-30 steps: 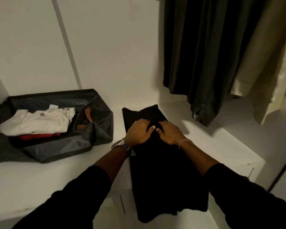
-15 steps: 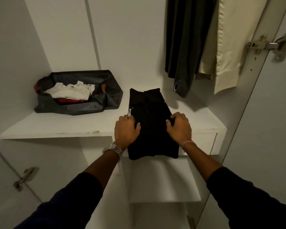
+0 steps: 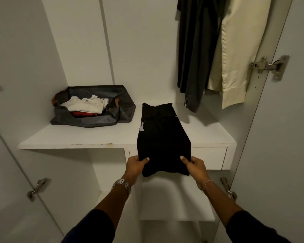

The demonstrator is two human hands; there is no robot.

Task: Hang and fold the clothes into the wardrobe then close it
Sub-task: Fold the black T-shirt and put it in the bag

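Note:
A folded black garment (image 3: 162, 139) lies on the white wardrobe shelf (image 3: 81, 137), its near end hanging past the shelf's front edge. My left hand (image 3: 135, 165) pinches the near left corner, thumb on top. My right hand (image 3: 194, 165) pinches the near right corner the same way. A white label shows on the garment's left side. Above and to the right hang a dark garment (image 3: 195, 50) and a cream garment (image 3: 235, 50).
A dark open bag (image 3: 123, 106) with white and red clothes inside sits at the back left of the shelf. A drawer front (image 3: 211, 156) lies under the shelf, a lower shelf (image 3: 174, 202) below it. Open doors with metal hinges (image 3: 268, 66) stand left and right.
My hands slid from the garment's middle, along its sides, down to its near corners. The camera pulled back, showing more of the wardrobe.

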